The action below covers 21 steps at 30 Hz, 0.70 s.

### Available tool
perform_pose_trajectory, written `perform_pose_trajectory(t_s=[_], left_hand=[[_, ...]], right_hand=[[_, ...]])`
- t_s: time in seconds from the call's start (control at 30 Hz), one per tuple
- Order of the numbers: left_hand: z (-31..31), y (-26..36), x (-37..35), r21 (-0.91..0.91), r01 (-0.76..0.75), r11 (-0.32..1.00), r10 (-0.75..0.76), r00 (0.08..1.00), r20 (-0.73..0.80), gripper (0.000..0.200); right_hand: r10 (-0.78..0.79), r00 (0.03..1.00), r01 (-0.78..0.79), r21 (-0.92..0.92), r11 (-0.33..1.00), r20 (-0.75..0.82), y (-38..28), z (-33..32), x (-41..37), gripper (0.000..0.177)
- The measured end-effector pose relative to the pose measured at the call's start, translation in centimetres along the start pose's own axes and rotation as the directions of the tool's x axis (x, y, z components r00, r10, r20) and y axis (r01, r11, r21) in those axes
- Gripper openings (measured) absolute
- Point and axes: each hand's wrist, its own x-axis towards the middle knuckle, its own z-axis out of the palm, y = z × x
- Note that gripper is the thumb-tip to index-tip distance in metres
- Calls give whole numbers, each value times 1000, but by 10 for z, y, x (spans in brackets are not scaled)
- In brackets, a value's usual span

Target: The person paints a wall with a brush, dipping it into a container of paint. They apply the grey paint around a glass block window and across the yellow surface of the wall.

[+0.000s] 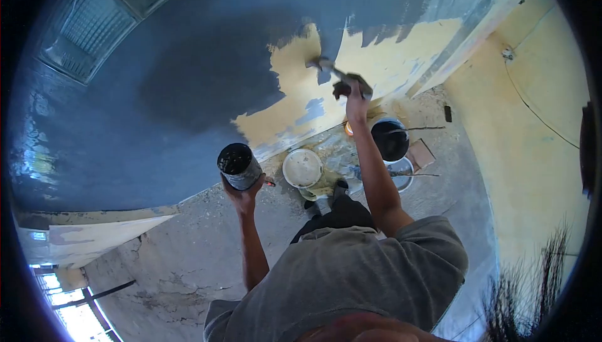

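My left hand (pixel 244 193) is wrapped round the lower side of a can (pixel 239 165) with dark paint inside. In my right hand (pixel 356 96) is the handle of a paintbrush (pixel 326 65), its bristles up against the wall. Dark grey paint (pixel 207 72) covers much of the wall, with jagged edges round a bare yellow patch (pixel 295 60). A few dark strokes lie on the yellow near the brush.
On the floor below the wall are a pale round lid or bucket (pixel 302 168), a bucket of dark paint (pixel 390 141) with a stick across it, and another container (pixel 400 176). Glass-block windows (pixel 91 25) are at the upper left. A cable (pixel 533 107) hangs on the right wall.
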Motion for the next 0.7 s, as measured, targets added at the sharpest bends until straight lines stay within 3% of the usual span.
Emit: perform_pose_trajectory(t_s=[0.03,0.2,0.27,0.33,0.37,0.4,0.47,0.5,0.53,0.57,0.63,0.67,0.7], left_hand=[[0,0,-4,-24,12,1000,-13,1000,-24,73],[11,0,-19,-7,41,999,-41,996,-85,70],[22,3,-19,-15,26,1000,-27,995,-92,69],[35,11,-21,-10,81,997,-81,994,-76,69],[43,16,-21,-3,80,997,-80,994,-81,69],[51,21,-21,-24,98,995,-100,991,-94,68],[58,22,-20,-36,118,992,-122,986,-111,68],[59,19,-21,-6,112,994,-112,987,-112,69],[59,17,-21,24,104,994,-101,989,-111,69],[60,18,-21,34,102,994,-98,989,-112,69],[60,20,-20,19,104,994,-102,988,-117,70],[53,16,-19,24,101,995,-98,989,-108,70],[46,11,-16,18,102,995,-100,991,-85,70]], right_hand=[[-97,995,97,2,995,23,-6,12,11,18],[-275,951,251,162,954,145,-103,54,31,18],[-352,904,302,221,927,243,-128,49,27,19],[-335,913,272,266,925,234,-120,31,16,18],[-452,868,462,2,887,207,-111,19,6,18],[-561,799,601,-263,755,215,-98,6,-5,18],[-754,599,740,-546,393,268,-56,-23,-21,17],[-475,876,478,-296,827,87,-38,-37,-39,17],[-62,997,60,43,997,40,-21,-47,-50,18],[-57,998,55,50,997,37,-5,-51,-50,18],[148,988,-148,-7,989,-45,18,-54,-52,23],[147,988,-147,-1,989,-54,32,-51,-49,23],[49,994,-55,-55,997,-99,43,-42,-38,24]])
